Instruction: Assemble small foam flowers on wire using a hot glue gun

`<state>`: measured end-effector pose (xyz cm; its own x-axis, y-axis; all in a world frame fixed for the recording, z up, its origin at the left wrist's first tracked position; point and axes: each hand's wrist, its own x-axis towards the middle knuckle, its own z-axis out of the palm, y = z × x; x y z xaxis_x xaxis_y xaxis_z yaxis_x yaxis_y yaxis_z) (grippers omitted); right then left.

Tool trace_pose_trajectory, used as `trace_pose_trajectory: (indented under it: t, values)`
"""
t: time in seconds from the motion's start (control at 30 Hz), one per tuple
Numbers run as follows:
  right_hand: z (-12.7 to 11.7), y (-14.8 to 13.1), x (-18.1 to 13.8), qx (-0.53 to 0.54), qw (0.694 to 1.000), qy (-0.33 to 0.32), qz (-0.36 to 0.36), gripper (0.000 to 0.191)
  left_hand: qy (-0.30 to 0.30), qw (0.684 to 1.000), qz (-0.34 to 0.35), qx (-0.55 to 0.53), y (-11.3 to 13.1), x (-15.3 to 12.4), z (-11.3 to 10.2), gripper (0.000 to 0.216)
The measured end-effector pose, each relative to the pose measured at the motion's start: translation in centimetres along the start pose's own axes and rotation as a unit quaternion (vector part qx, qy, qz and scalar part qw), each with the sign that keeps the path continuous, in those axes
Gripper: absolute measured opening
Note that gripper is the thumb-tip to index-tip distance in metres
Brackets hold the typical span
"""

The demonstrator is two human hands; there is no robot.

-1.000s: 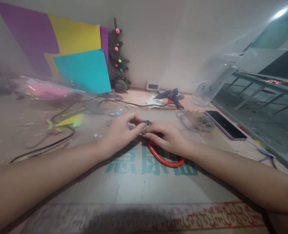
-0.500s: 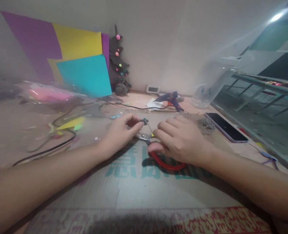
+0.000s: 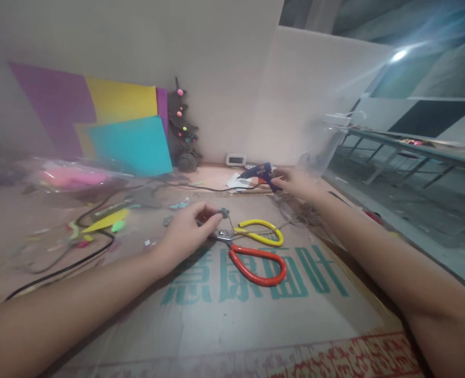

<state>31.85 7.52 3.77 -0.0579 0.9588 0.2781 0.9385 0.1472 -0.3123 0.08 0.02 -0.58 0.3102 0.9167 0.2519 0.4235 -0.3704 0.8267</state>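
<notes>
My left hand (image 3: pixel 195 228) is closed in a pinch around a small dark green-grey piece (image 3: pixel 224 212). A thin grey cord trails from it toward the scissors. The scissors (image 3: pixel 258 266), with one red and one yellow handle loop, lie spread on the cardboard (image 3: pixel 224 325); their blades are partly hidden behind my left hand. Farther back, my right hand (image 3: pixel 293 184) has its fingers around the handle of a dark blue glue gun (image 3: pixel 258 171). The gun still rests on the table, its nozzle pointing left.
A small decorated tree (image 3: pixel 185 126) and a white digital clock (image 3: pixel 236 159) stand by the wall. Coloured sheets (image 3: pixel 132 147) lean at the left above a pink-filled plastic bag (image 3: pixel 74 176). A black cable (image 3: pixel 59 270) and scraps lie left; a clear container (image 3: pixel 321 149) stands right.
My right hand has let go of the scissors and moved back to the glue gun, leaving both handle loops exposed. My left hand keeps its pinch. The view has tilted up and shifted right.
</notes>
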Motion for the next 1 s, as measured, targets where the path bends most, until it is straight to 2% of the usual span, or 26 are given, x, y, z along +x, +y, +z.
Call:
trace_pose_trajectory:
  t: [0.23,0.37,0.5,0.67,0.83,0.93,1.0]
  values:
    - [2.4,0.1,2.3,-0.005,0.999,-0.019,0.028,0.048,-0.005,1.0,0.009,0.013,-0.2,0.1,0.0,0.023]
    - [3.2,-0.3,2.9,-0.003,0.998,-0.018,0.065,0.043,-0.014,1.0,0.015,0.015,-0.1,0.1,-0.2,0.023]
    - [3.1,-0.8,2.9,0.021,0.996,-0.02,0.089,0.036,-0.013,1.0,0.014,0.016,-0.2,0.0,-0.2,0.022]
    - [1.8,-1.7,2.5,0.08,0.993,-0.014,0.081,0.032,-0.013,1.0,0.014,0.012,-0.1,0.0,-0.2,0.022]
    - [-0.1,-4.0,-0.1,0.185,0.982,0.018,0.04,0.039,-0.004,1.0,0.001,0.015,0.3,0.0,-0.2,0.022]
    - [-0.6,-5.7,-3.4,0.169,0.984,0.046,0.026,0.033,-0.003,1.0,-0.001,0.0,0.4,0.0,-0.2,0.021]
    - [-0.4,-6.5,-5.8,0.125,0.991,0.015,0.043,0.034,-0.002,1.0,0.006,-0.006,0.4,0.0,-0.2,0.021]
